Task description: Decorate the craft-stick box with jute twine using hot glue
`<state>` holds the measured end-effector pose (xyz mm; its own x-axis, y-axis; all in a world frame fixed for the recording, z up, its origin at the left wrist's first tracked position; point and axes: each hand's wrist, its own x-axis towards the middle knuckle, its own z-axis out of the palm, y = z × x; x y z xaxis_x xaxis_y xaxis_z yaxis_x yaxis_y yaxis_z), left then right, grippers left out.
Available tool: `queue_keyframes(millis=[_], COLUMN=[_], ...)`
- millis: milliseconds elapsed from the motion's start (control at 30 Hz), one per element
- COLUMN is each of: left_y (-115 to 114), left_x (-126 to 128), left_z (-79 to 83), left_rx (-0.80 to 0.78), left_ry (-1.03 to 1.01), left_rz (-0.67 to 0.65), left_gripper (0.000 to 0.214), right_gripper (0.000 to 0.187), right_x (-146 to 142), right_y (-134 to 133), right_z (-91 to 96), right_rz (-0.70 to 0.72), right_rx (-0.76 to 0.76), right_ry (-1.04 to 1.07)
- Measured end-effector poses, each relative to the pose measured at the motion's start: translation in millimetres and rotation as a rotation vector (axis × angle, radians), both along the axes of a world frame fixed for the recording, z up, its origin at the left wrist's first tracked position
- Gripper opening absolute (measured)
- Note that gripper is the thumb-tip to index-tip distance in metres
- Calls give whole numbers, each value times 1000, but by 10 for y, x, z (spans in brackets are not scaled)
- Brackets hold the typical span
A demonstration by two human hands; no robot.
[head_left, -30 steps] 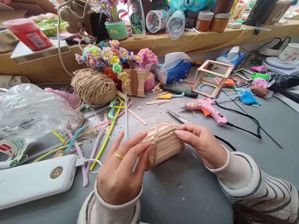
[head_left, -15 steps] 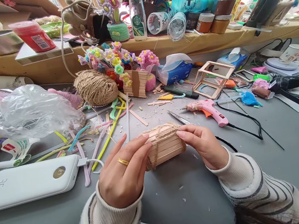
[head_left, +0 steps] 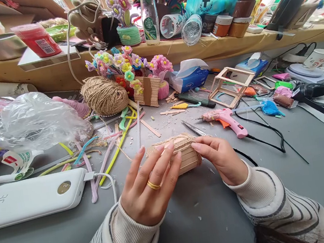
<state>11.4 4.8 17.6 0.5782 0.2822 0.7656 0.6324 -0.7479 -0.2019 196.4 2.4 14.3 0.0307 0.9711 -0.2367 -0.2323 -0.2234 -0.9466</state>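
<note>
A small box made of wooden craft sticks (head_left: pixel 188 161), with jute twine (head_left: pixel 183 142) wound about its edges, is in front of me. My right hand (head_left: pixel 223 159) pinches its right end between thumb and fingers. Across its left part reaches my left hand (head_left: pixel 150 191), fingers stretched and apart, the fingertips at the twine on top; it hides much of the box's left side. I cannot see my left thumb. Scissors (head_left: pixel 193 128) lie just behind the box, their handles hidden.
A pink glue gun (head_left: pixel 225 120) with a black cord lies to the right. Behind are a twine ball (head_left: pixel 104 95), a bundle of craft sticks (head_left: pixel 150 91) and an open stick frame (head_left: pixel 231 85). A white power bank (head_left: pixel 34 199) lies left, near pipe cleaners (head_left: pixel 118 151).
My left hand has slid to the right over the box, and its fingers have spread. My right hand has kept its pinch on the right end.
</note>
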Motion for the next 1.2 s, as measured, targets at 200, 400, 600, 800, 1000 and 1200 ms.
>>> queue_keyframes(millis=[200, 400, 600, 800, 1000, 1200], left_y=[7, 28, 35, 36, 33, 34], left_x=[7, -9, -14, -15, -19, -10], left_z=[-22, -50, -50, -46, -53, -61], left_rx=[-8, -66, -96, -88, -76, -72], left_ry=[2, -38, -49, -51, -26, -44], left_rz=[9, -31, -78, -63, -55, -48], left_gripper=[30, 30, 31, 31, 30, 29], right_gripper=[21, 21, 21, 21, 22, 22], right_x=[10, 7, 4, 7, 7, 9], right_y=[-5, -10, -6, 9, -5, -5], right_z=[-20, -7, -9, -12, -9, -9], right_rz=[15, 12, 5, 9, 7, 4], right_rx=[21, 4, 7, 24, 26, 23], right_ry=[-14, 6, -1, -8, -26, -28])
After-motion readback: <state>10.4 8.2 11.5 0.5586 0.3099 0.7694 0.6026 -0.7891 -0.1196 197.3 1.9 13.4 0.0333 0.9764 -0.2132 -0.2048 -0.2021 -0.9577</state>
